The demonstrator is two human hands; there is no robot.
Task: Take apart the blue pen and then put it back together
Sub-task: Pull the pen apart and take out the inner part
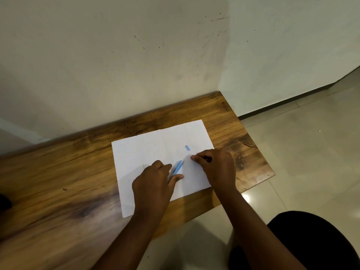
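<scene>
The blue pen [178, 167] is a light, sky-blue barrel, slim and plain, and from where I stand it looks already in pieces: the long barrel lies slantwise on the white sheet of paper [140, 152], and one short blue piece [187, 147] of the same colour sits apart from it, farther toward the back edge of the paper and a little to the right. So I count two blue parts, one sheet, two hands. The paper lies on the wooden tabletop [58, 182], near its right end, with its far right corner pointing toward the corner where the two walls meet. The left hand [153, 182] grips the lower end of the barrel, thumb and curled fingers pinching it, so the rest of the barrel sticks out beyond the fingertips, up and to the right. The right hand [216, 164] rests at the right edge of the paper with its fingers curled tightly together and the thumb tucked against them; something thin seems pinched there, but it is too small and dark for me to tell what it is. The short blue piece lies just beyond that hand's fingertips, untouched by either hand.
</scene>
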